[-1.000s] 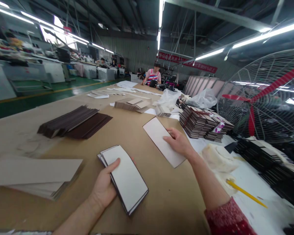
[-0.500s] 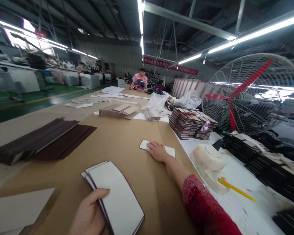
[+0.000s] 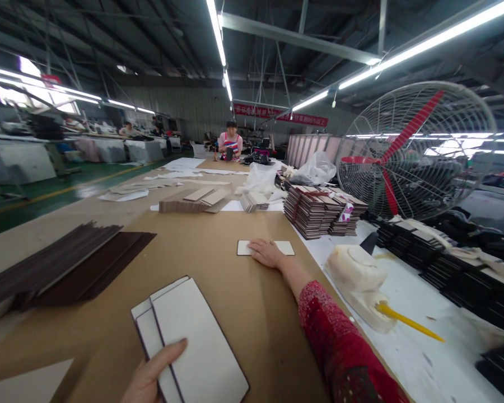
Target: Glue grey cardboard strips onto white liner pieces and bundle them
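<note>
My left hand [image 3: 153,369] is closed round a few white panels [image 3: 201,336] with dark edges, its thumb pressed on the top one. They are fanned out slightly, so the lower ones show along the left side. Farther off, my right hand [image 3: 265,253] lies flat, fingers stretched, on a single white panel [image 3: 285,248] with a dark rim. That panel rests on the brown tabletop [image 3: 193,252], and its middle is hidden under the hand.
Dark brown strips [image 3: 46,268] lie stacked at the left. Bundled brown-edged panels [image 3: 319,210] stand at the right, near a cream container [image 3: 357,268] holding a yellow-handled tool [image 3: 409,323]. Beyond are beige pieces [image 3: 193,198], a large fan [image 3: 415,151] and a person [image 3: 230,143].
The panel under my right hand has turned from slanting to nearly level across the table. In my left hand the panels are spread a little wider. The view has swung slightly right.
</note>
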A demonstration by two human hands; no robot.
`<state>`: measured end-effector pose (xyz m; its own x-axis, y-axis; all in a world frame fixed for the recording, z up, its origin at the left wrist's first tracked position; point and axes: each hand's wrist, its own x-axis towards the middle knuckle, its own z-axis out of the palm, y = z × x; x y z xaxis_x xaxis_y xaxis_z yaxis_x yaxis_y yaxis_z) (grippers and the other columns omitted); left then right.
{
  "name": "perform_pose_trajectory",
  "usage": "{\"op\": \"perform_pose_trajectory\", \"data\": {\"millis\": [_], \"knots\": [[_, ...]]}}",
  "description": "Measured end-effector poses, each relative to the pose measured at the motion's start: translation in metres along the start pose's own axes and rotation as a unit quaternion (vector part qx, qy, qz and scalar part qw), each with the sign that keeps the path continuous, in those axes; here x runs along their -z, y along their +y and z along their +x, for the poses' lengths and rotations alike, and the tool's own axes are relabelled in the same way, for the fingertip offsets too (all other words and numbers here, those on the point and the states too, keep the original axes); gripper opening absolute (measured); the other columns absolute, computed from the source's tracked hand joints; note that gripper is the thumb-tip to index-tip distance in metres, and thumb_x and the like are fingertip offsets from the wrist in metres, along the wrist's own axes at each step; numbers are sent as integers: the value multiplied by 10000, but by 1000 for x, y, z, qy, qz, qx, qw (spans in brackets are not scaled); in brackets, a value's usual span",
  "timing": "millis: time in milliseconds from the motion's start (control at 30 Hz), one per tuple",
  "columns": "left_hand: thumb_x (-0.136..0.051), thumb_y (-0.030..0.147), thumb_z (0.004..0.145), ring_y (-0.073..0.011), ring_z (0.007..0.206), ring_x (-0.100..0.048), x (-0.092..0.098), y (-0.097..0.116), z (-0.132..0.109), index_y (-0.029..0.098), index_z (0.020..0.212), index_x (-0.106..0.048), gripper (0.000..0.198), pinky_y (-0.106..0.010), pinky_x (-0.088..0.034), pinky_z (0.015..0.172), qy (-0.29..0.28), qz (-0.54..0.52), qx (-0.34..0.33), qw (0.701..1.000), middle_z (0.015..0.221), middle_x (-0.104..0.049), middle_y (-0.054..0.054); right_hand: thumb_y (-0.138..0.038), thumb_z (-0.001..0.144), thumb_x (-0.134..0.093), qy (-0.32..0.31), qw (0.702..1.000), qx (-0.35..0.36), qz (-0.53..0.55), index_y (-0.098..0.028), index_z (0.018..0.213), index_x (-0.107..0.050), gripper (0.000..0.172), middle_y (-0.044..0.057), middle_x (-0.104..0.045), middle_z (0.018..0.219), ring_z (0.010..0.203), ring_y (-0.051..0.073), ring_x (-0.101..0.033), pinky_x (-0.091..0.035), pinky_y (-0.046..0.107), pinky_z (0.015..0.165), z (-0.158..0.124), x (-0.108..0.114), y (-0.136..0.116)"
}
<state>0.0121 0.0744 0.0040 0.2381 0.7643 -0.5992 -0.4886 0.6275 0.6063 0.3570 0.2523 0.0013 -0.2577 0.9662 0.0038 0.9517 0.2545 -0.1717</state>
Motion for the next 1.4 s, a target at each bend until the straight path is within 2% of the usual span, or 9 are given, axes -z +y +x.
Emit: {"op": "perform_pose_trajectory", "data": {"millis": [500, 633, 733, 800, 867, 933, 1000, 1167, 1400], "knots": [[-736, 66, 721, -332, 822, -749, -4, 1, 3, 66, 1083, -677, 367, -525, -611, 820, 32, -22, -84, 996, 933, -771, -158, -416, 988, -441, 4, 998, -8, 61, -274, 1398, -520, 442, 72, -433, 1536, 1447, 274, -298, -200, 564, 1160, -49, 8, -7], [-737, 56, 723, -298, 803, -749, -6, 3, 3, 85, 1011, -701, 292, -463, -610, 831, 4, -50, -96, 994, 900, -778, -124, -373, 971, -464, 41, 989, -4, 141, -173, 1275, -605, 390, 150, -373, 1548, 1447, 323, -258, -208, 552, 1157, -59, 14, -53], [-757, 77, 719, -300, 840, -746, -8, 4, 4, 84, 1019, -708, 303, -435, -600, 848, -3, -65, -111, 992, 952, -776, -130, -453, 980, -462, 19, 971, 31, 236, -201, 1229, -604, 382, 115, -583, 1336, 1190, 231, -554, -447, 388, 990, -74, 6, -113], [-771, 88, 712, -303, 848, -744, -10, 3, 3, 76, 1028, -712, 321, -421, -602, 839, -12, -59, -118, 991, 981, -773, -138, -534, 943, -521, -23, 952, 41, 304, -220, 1142, -621, 385, 44, -694, 1041, 884, 171, -646, -515, 291, 749, -89, -4, -152], [-784, 102, 709, -309, 858, -743, -12, 3, 1, 64, 1046, -710, 347, -416, -606, 829, -30, -46, -118, 991, 1006, -768, -152, -547, 832, -672, -55, 896, -8, 441, -211, 958, -629, 361, -12, -664, 812, 674, 130, -592, -451, 233, 571, -101, -13, -177], [-795, 125, 715, -315, 880, -741, -13, 2, -2, 55, 1084, -701, 387, -419, -607, 833, -46, -40, -108, 992, 1035, -761, -166, -526, 747, -748, -62, 815, -82, 571, -201, 820, -598, 365, -39, -604, 698, 573, 102, -517, -386, 215, 503, -106, -15, -185], [-797, 134, 723, -317, 896, -739, -13, 3, -3, 63, 1135, -685, 433, -432, -608, 838, -47, -40, -104, 993, 1071, -753, -173, -535, 726, -751, -55, 768, -129, 625, -194, 784, -599, 378, -42, -586, 658, 526, 93, -488, -367, 216, 481, -107, -10, -177], [-801, 105, 718, -297, 901, -738, -13, 4, -2, 116, 1200, -666, 501, -450, -609, 846, -55, -41, -98, 993, 1113, -747, -152, -541, 630, -826, -59, 749, -154, 641, -164, 819, -664, 451, -7, -638, 680, 523, 106, -534, -389, 223, 477, -109, 16, -151], [-881, 213, 663, -254, 925, -730, -9, -3, -3, 120, 1112, -708, 491, -344, -596, 873, -168, -88, -79, 979, 1049, -766, -121, -469, 588, -868, -64, 681, -142, 715, -209, 825, -567, 464, -40, -647, 691, 535, 110, -551, -425, 234, 508, -112, 6, -185]]}}
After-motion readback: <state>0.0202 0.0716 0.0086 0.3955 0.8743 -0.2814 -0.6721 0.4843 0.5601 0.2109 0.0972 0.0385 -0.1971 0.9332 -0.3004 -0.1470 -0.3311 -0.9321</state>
